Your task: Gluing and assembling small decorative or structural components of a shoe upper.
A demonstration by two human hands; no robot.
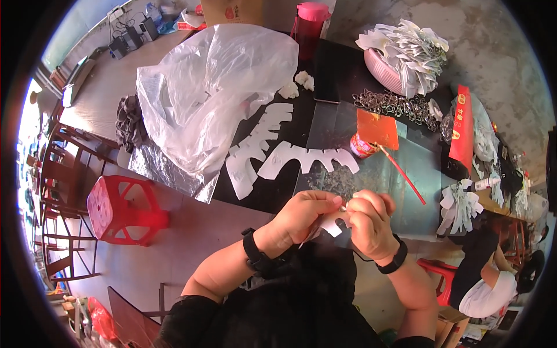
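Note:
Close in front of my body, my left hand (301,218) and my right hand (370,225) meet over a small white cut-out piece (332,224) with a rounded notch. Both hands are closed, thumbs and fingers pinching the piece at its upper edge; whatever else is between the fingertips is too small to make out. Beyond them on the black tabletop lie curved white cut-out pieces (307,159) with scalloped edges, others (264,136) overlapping further left. To the right stands a patterned tin (361,146) with an orange square (377,129) on top and a red stick (403,177) leaning from it.
A clear plastic bag (203,87) covers the left of the table. Metal rings (400,109) lie near a pink basket (383,72) heaped with white strips. A pink-lidded bottle (310,26) stands at the back. A red stool (127,210) is left; another person (487,284) sits right.

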